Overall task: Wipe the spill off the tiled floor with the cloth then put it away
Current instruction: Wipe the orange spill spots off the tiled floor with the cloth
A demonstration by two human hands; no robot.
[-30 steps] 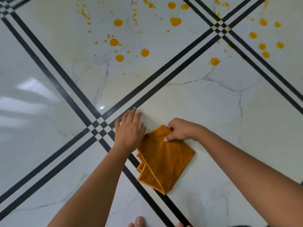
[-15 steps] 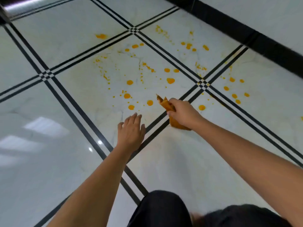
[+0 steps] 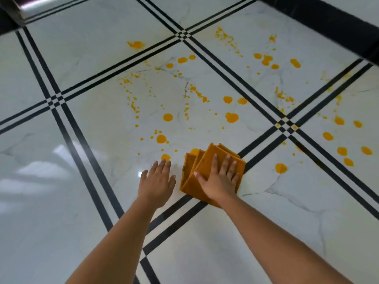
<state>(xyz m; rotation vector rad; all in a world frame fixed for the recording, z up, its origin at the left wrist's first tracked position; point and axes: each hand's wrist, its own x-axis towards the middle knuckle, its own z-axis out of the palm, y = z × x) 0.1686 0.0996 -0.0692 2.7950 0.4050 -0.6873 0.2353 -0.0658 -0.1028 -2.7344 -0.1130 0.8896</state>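
Note:
A folded orange cloth point(image 3: 195, 168) lies on the white tiled floor point(image 3: 297, 222), at the near edge of the spill. My right hand point(image 3: 220, 181) presses flat on top of it, fingers spread. My left hand point(image 3: 156, 181) rests flat on the bare tile just left of the cloth, holding nothing. The orange spill point(image 3: 231, 117) is scattered as drops and splashes over several tiles beyond and to the right of the cloth. One drop point(image 3: 194, 151) touches the cloth's far edge, and another point(image 3: 165, 157) sits at my left fingertips.
Black double lines point(image 3: 264, 138) cross the floor in a grid. A dark baseboard point(image 3: 328, 19) runs along the far right wall. A dark edge with a shiny strip point(image 3: 12, 19) sits at the far left corner.
My right hand lifted the cloth from the near tile, carried it forward and laid it flat at the spill's edge. My left hand moved forward with it. The view tilted up.

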